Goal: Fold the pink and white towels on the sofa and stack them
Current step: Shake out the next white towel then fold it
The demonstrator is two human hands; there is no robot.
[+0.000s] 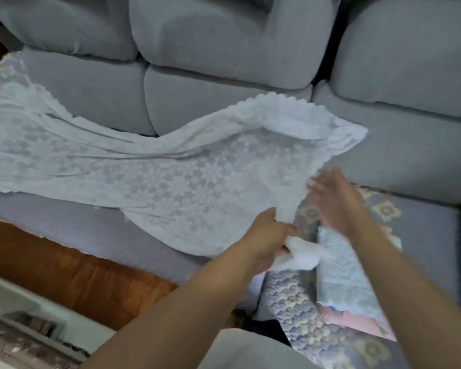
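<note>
A large white lace towel [155,171] with a flower pattern and scalloped edge lies spread and rumpled across the sofa seat [410,161]. My left hand [266,235] grips a bunched corner of it near the seat's front. My right hand [333,198], blurred, reaches with straight fingers to the towel's right edge. Under my right forearm lies a folded white lace towel [341,272] on top of a folded pink towel [357,323].
Grey back cushions [224,43] line the rear of the sofa. A quilted purple cover [298,302] with a flower print drapes the seat's front. Wooden floor [64,267] and a white shelf [32,315] are at lower left.
</note>
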